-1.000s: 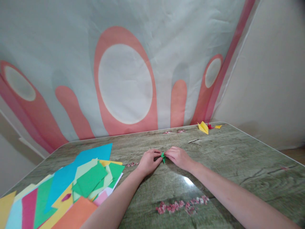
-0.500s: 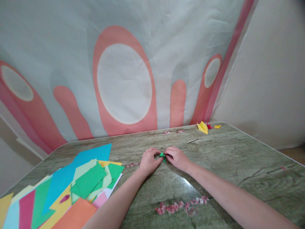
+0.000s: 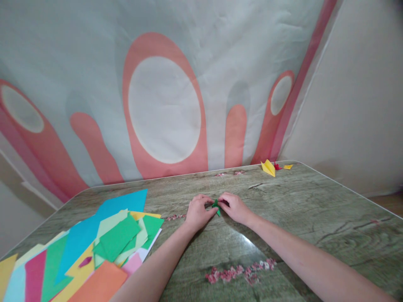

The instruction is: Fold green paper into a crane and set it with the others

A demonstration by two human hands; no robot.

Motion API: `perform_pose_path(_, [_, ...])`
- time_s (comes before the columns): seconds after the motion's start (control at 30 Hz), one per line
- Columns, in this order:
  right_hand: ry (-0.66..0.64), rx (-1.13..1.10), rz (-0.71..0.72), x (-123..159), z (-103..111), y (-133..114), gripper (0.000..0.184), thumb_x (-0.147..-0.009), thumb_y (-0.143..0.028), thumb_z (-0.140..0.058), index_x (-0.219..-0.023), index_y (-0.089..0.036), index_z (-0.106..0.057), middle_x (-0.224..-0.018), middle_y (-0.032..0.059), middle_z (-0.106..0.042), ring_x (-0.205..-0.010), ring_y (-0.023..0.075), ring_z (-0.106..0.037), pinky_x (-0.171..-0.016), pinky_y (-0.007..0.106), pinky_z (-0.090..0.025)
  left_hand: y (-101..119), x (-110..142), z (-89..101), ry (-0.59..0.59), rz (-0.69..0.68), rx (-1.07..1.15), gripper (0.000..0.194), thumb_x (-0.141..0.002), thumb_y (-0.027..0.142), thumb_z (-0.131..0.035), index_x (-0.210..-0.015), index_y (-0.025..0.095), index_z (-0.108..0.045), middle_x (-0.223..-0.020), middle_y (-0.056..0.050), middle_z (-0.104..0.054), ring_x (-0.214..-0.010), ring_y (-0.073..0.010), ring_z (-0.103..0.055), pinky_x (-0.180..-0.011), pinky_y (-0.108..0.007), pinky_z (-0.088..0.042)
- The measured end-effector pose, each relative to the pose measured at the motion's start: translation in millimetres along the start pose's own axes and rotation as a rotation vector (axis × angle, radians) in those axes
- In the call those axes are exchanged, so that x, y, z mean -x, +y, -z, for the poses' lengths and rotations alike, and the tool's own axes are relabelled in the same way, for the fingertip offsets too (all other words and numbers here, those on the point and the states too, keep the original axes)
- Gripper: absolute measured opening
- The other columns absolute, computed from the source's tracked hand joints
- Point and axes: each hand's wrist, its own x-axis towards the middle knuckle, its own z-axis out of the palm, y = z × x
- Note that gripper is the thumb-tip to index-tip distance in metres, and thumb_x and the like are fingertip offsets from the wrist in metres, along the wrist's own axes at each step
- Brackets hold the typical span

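A small folded green paper piece [image 3: 216,206] is pinched between my two hands, low over the middle of the table. My left hand [image 3: 199,212] grips it from the left with thumb and fingertips. From the right, my right hand [image 3: 234,206] pinches its upper edge. A narrow point of the paper sticks out downward between the hands. The fingertips hide part of the folds.
On the left lies a spread of coloured paper sheets [image 3: 118,239], with a small dark pink folded piece [image 3: 85,261] on it. A yellow paper plane [image 3: 268,167], a red folded piece [image 3: 277,166] and a smaller yellow piece [image 3: 288,167] rest at the table's far right edge.
The green paper has turned slightly between my fingers, its lower point now more visible. My right fingers have shifted a little on it; both hands stay in nearly the same place.
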Motion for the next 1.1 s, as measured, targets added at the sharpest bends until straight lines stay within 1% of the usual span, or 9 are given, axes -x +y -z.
perform_pose_path(0.17, [0.003, 0.006, 0.001, 0.0, -1.0, 1.0, 0.007, -0.082, -0.018, -0.055, -0.077, -0.018, -0.059, -0.074, 0.0017, -0.059, -0.069, 0.0144, -0.055, -0.065, 0.026, -0.043, 0.0, 0.4, -0.8, 0.004, -0.004, -0.006, 0.02, -0.069, 0.032, -0.067, -0.087, 0.023, -0.068, -0.094, -0.002, -0.063, -0.092, -0.0195, -0.055, -0.087, -0.034, -0.041])
perform_pose_path(0.37, [0.0, 0.014, -0.063, -1.9, -5.3, 2.5, 0.007, -0.082, -0.015, -0.052, -0.078, -0.018, -0.057, -0.072, 0.0011, -0.059, -0.067, 0.0144, -0.054, -0.064, 0.026, -0.042, -0.9, 0.1, -1.5, 0.008, -0.003, -0.017, 0.02, -0.069, 0.032, -0.066, -0.086, 0.023, -0.068, -0.094, -0.002, -0.063, -0.093, -0.0199, -0.055, -0.087, -0.033, -0.041])
perform_pose_path(0.47, [0.021, 0.041, -0.075, -3.7, -7.2, 2.9, 0.007, -0.081, -0.014, -0.053, -0.075, -0.017, -0.055, -0.074, 0.0021, -0.056, -0.071, 0.0148, -0.053, -0.067, 0.027, -0.042, -1.3, 0.2, -1.7, 0.008, -0.009, -0.015, 0.02, -0.069, 0.032, -0.066, -0.086, 0.023, -0.068, -0.094, -0.002, -0.063, -0.093, -0.0197, -0.055, -0.087, -0.033, -0.041])
perform_pose_path(0.57, [0.014, 0.06, -0.08, -5.1, -7.2, 2.8, 0.01, -0.08, -0.014, -0.054, -0.071, -0.017, -0.054, -0.077, 0.0033, -0.054, -0.074, 0.0152, -0.052, -0.07, 0.028, -0.042, -1.9, 0.3, -2.0, 0.011, -0.017, -0.012, 0.019, -0.069, 0.032, -0.067, -0.086, 0.024, -0.068, -0.094, -0.002, -0.063, -0.093, -0.0194, -0.055, -0.087, -0.033, -0.041])
perform_pose_path(0.8, [-0.007, 0.055, -0.079, -5.6, -5.9, 2.4, 0.013, -0.082, -0.014, -0.053, -0.069, -0.017, -0.054, -0.076, 0.0028, -0.053, -0.074, 0.0149, -0.051, -0.069, 0.028, -0.042, -3.3, -0.7, -2.2, -0.004, 0.013, 0.021, 0.016, -0.069, 0.031, -0.067, -0.082, 0.023, -0.068, -0.095, -0.002, -0.063, -0.093, -0.0195, -0.055, -0.088, -0.033, -0.04])
perform_pose_path(0.9, [-0.023, 0.057, -0.094, -5.8, -6.8, 3.5, 0.014, -0.083, -0.014, -0.052, -0.069, -0.017, -0.055, -0.077, 0.0029, -0.053, -0.075, 0.0146, -0.051, -0.072, 0.027, -0.041, -3.4, -1.1, -2.4, -0.004, 0.031, 0.031, 0.02, -0.068, 0.029, -0.067, -0.087, 0.021, -0.066, -0.094, -0.002, -0.063, -0.092, -0.0191, -0.055, -0.087, -0.033, -0.04])
perform_pose_path(1.0, [-0.039, 0.069, -0.114, -6.2, -7.8, 4.6, 0.015, -0.083, -0.015, -0.051, -0.069, -0.016, -0.055, -0.078, 0.0031, -0.054, -0.077, 0.0145, -0.051, -0.073, 0.027, -0.041, -2.6, -0.8, -2.4, 0.029, 0.082, 0.025, 0.028, -0.065, 0.027, -0.069, -0.091, 0.019, -0.061, -0.089, -0.002, -0.062, -0.085, -0.0181, -0.056, -0.081, -0.031, -0.042])
perform_pose_path(1.1, [-0.041, 0.077, -0.125, -6.4, -8.2, 4.7, 0.015, -0.083, -0.016, -0.051, -0.069, -0.016, -0.055, -0.078, 0.0031, -0.054, -0.077, 0.0143, -0.051, -0.073, 0.026, -0.04, -0.3, 0.4, -0.7, 0.028, 0.045, 0.014, 0.023, -0.066, 0.026, -0.069, -0.086, 0.019, -0.06, -0.087, -0.001, -0.061, -0.086, -0.0179, -0.054, -0.081, -0.031, -0.041])
